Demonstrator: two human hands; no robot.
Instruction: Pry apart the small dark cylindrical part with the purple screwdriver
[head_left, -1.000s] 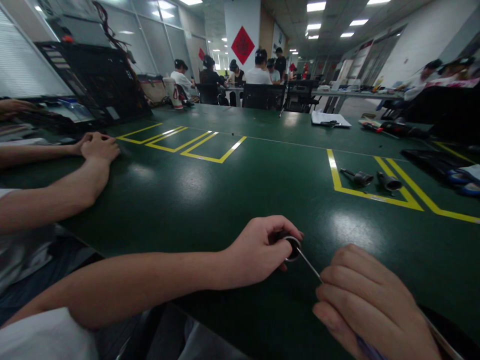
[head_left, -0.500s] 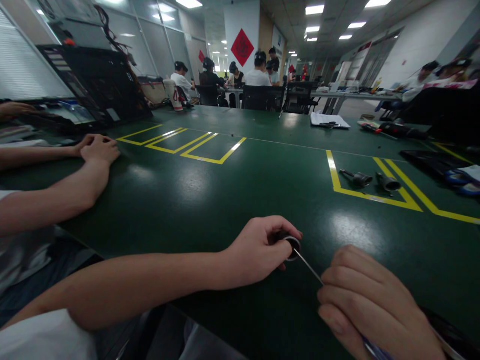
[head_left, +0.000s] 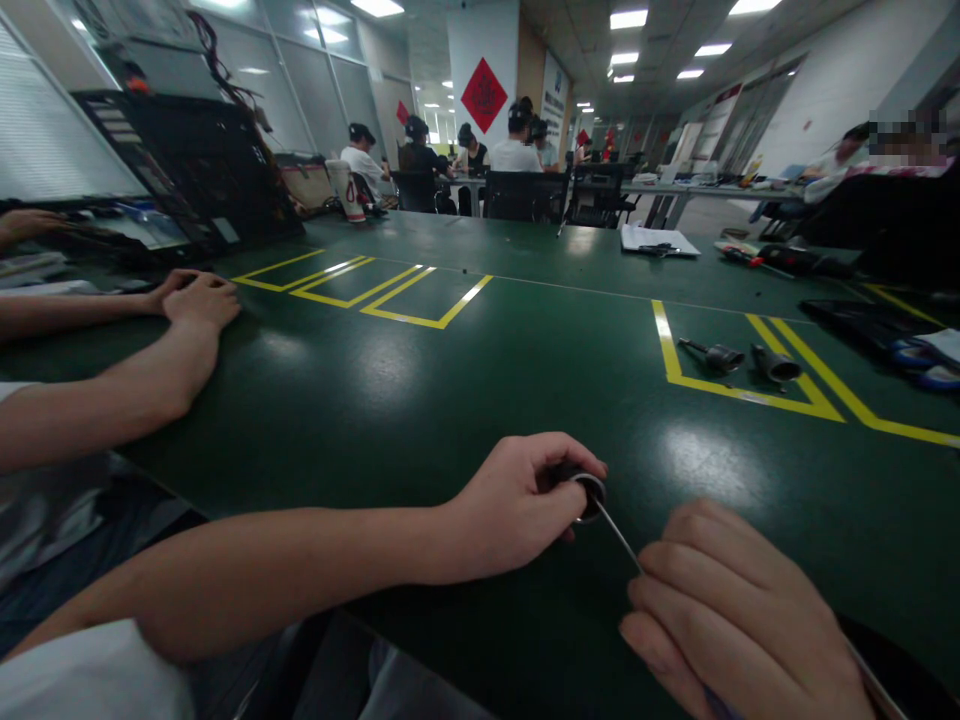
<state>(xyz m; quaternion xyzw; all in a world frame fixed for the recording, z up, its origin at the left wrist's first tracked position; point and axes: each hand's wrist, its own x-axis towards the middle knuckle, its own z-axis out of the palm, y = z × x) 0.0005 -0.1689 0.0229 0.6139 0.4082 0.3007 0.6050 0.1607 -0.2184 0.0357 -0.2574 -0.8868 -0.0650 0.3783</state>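
Observation:
My left hand (head_left: 517,508) is closed around a dark, hollow, round part (head_left: 598,488) with a bright metal rim. Its open end faces right, and the fingers cover most of its body. From that opening a thin metal screwdriver shaft (head_left: 619,535) runs down to my right hand (head_left: 742,610). The right fingers are wrapped round the screwdriver; only a bit of its bluish handle shows below them. Whether the tip touches anything inside the part is hidden.
Two dark metal parts, one with a thin stem (head_left: 720,357) and one cup-shaped (head_left: 778,367), lie inside yellow tape (head_left: 750,398) on the green table (head_left: 420,440). A co-worker's hands (head_left: 201,298) rest at left. A clipboard (head_left: 645,240) and black tray (head_left: 847,325) lie farther off.
My right hand has shifted slightly left and down with the screwdriver. The round part in my left hand has moved a touch to the right.

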